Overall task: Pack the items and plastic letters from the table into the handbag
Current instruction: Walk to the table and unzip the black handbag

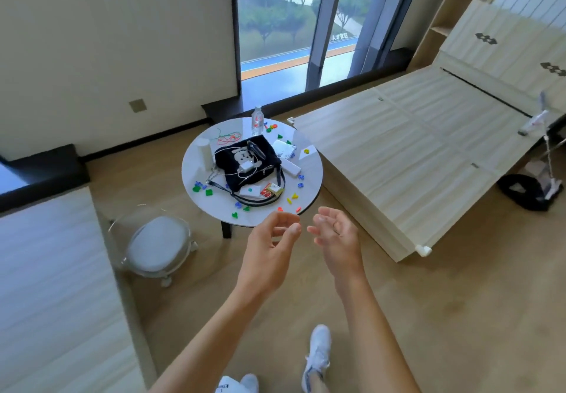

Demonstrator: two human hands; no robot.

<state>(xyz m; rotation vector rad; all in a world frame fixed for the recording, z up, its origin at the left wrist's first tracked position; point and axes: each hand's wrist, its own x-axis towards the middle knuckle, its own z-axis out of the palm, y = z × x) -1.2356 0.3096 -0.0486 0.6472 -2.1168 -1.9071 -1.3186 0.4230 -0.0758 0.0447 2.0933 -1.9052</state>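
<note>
Both hands' grip loose and empty, left hand (273,241), right hand (337,233), short of round table (196,175), black handbag (242,159) on it

Black handbag (245,159), white figure print, centre of white table (196,190); red, green, blue, yellow plastic letters (208,191) around handbag.

Just one view here, a wide-angle head cam looking forward and down from standing height. The round white table (214,209) sits mid-frame, some way off, with the window (294,25) at 12 o'clock. Bare forearms come up from 6 o'clock, sneakers (318,353) below.
</note>
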